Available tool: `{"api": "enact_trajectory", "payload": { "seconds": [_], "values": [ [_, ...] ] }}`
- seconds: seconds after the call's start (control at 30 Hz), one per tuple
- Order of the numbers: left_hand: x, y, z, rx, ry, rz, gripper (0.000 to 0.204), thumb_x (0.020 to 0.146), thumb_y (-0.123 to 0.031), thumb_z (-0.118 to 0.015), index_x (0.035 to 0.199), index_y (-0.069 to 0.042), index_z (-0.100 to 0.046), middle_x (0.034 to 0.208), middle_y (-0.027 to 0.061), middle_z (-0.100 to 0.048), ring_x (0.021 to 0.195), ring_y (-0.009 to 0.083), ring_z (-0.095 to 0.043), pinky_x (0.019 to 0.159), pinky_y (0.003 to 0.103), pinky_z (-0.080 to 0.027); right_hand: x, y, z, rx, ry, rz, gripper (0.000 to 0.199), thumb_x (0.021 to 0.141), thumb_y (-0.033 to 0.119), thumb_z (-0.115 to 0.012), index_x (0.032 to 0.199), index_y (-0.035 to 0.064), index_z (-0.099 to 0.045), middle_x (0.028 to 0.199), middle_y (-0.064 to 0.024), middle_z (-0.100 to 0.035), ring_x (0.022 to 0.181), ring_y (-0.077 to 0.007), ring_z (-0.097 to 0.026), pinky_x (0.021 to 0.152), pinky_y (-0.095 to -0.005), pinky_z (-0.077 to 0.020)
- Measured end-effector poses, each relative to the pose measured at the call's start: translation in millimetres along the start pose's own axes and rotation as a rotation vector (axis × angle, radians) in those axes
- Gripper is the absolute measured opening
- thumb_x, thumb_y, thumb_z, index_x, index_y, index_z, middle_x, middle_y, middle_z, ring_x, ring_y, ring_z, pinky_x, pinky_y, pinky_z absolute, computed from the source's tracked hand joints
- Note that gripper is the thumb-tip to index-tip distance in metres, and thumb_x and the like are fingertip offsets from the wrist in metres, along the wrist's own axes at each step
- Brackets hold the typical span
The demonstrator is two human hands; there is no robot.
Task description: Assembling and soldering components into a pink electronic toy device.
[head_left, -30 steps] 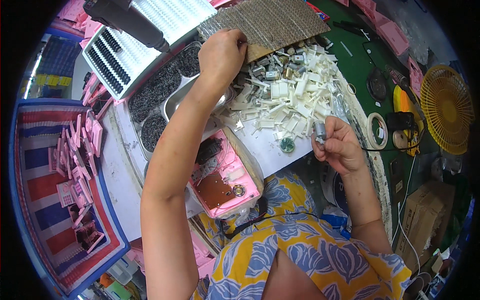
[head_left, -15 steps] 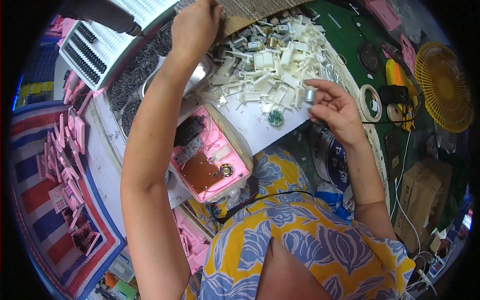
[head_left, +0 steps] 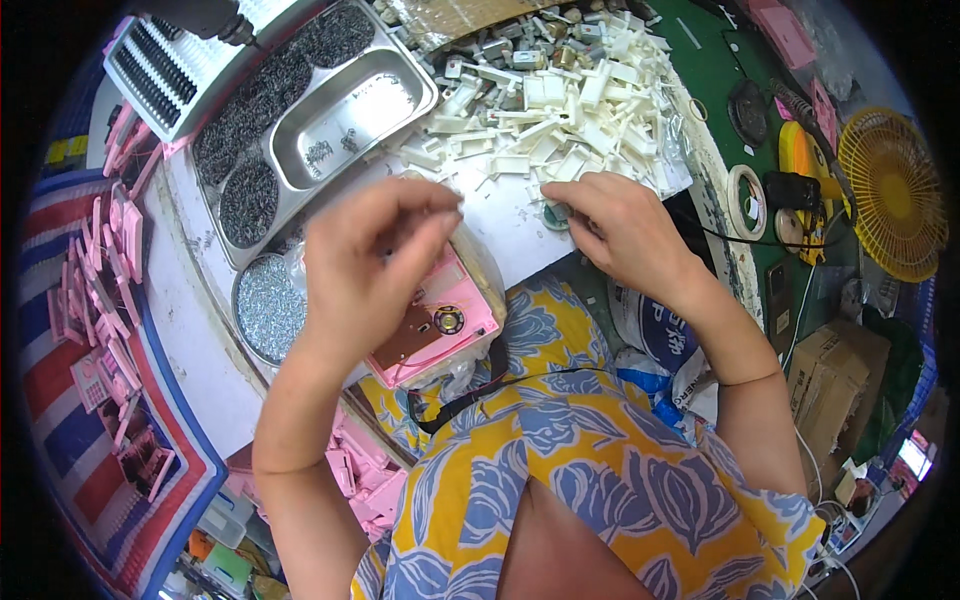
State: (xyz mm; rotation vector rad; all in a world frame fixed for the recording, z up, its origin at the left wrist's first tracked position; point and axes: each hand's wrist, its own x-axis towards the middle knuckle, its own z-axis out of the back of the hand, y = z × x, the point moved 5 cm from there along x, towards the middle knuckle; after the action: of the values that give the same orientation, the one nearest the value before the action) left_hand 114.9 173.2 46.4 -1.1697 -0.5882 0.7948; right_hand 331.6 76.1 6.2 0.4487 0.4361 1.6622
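Note:
My left hand (head_left: 375,265) hangs over a pink plastic housing (head_left: 480,325), fingers curled towards the thumb. Whatever sits between those fingertips, if anything, is too small or blurred to name. The housing holds a brown panel, wires and a small round speaker (head_left: 449,320); the hand hides its far part. At the table's near edge my right hand (head_left: 630,235) pinches a small silver motor (head_left: 562,212), mostly covered by the fingers. A green round piece (head_left: 552,219) lies on the table just behind those fingertips.
White plastic parts (head_left: 560,125) lie heaped beyond my hands, with small motors among them. A metal tray (head_left: 350,120) holds dark springs; a round dish (head_left: 268,310) holds screws. An electric screwdriver (head_left: 225,22) hangs at upper left. A yellow fan (head_left: 892,180) stands right.
My left hand has come back from the cardboard at the far side to above the pink housing. My right hand has moved left and inward with the motor, and its fingers now cover most of it.

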Motion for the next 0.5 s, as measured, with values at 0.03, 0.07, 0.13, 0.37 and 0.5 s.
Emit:
{"api": "enact_trajectory", "payload": {
  "seconds": [0.03,0.07,0.13,0.37,0.5],
  "values": [
    [-12,2,1,0.016,-0.001,-0.034,0.013,0.087,0.0,-0.071,0.099,0.002,-0.071,0.086,0.0051,-0.069,0.072,0.0085,-0.063,0.063,0.022,-0.05,1,4,-1,-0.038,0.022,-0.007,0.03,0.082,0.002,-0.065,0.113,0.0027,-0.066,0.091,-0.0159,-0.066,0.089,-0.0334,-0.065,0.077,-0.0446,-0.0515],
    [-21,5,1,0.031,0.0,-0.07,0.013,0.086,0.002,-0.07,0.099,0.002,-0.071,0.087,0.006,-0.069,0.073,0.0098,-0.063,0.062,0.022,-0.049,2,8,0,-0.086,0.011,0.014,0.032,0.082,0.001,-0.065,0.114,0.003,-0.067,0.091,-0.0152,-0.066,0.086,-0.0318,-0.065,0.076,-0.042,-0.0519],
    [-36,7,-1,0.041,-0.011,-0.139,0.016,0.084,0.006,-0.069,0.099,0.001,-0.072,0.09,0.0081,-0.069,0.077,0.0131,-0.065,0.063,0.024,-0.052,3,16,0,-0.179,-0.014,0.068,0.035,0.082,0.0,-0.064,0.117,0.0037,-0.068,0.09,-0.0138,-0.066,0.079,-0.0285,-0.065,0.074,-0.037,-0.0526],
    [-72,21,-35,-0.315,-0.029,0.148,0.032,0.09,0.006,-0.069,0.12,0.003,-0.057,0.106,0.0089,-0.065,0.093,0.0123,-0.065,0.081,0.024,-0.055,-2,29,10,0.991,-0.028,-0.29,0.042,0.088,-0.002,-0.069,0.129,0.0022,-0.063,0.083,0.0015,-0.058,0.073,-0.0032,-0.054,0.063,-0.0171,-0.0444],
    [-74,25,-38,-0.385,-0.107,0.097,0.043,0.087,0.01,-0.067,0.125,0.001,-0.049,0.097,0.0104,-0.067,0.084,0.0115,-0.068,0.07,0.023,-0.057,-4,56,-23,1.329,0.178,-0.287,0.049,0.088,0.003,-0.072,0.135,-0.0009,-0.057,0.087,-0.0008,-0.06,0.074,-0.0052,-0.056,0.064,-0.0185,-0.0469]
  ]
}}
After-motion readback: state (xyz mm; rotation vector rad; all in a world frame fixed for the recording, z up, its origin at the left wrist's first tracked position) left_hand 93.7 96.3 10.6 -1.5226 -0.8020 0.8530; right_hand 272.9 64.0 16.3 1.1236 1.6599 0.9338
